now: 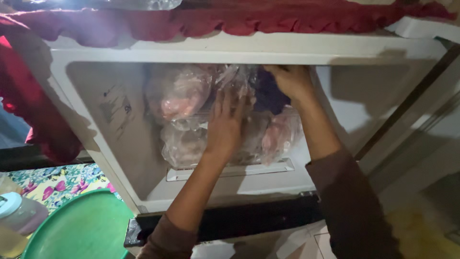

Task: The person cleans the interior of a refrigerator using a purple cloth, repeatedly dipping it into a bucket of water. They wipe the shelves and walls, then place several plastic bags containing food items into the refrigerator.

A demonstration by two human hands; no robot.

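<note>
I look up into an open white freezer compartment (115,158) packed with clear plastic bags of pinkish frozen food (179,96). My left hand (225,122) lies flat with fingers spread against the front of the bags in the middle. My right hand (290,81) reaches higher, near the top edge of the compartment, with fingers curled onto a dark purple bag (268,96). A lower bag (184,144) rests on the freezer's white shelf rail (230,170). Whether the right hand truly grips the dark bag is hard to tell.
A red frilled cloth (230,19) drapes over the fridge top. At lower left sit a round green tray (81,230), a flowered cloth (57,182) and a clear jar with a pale lid (17,220). The open white door (421,29) stands right.
</note>
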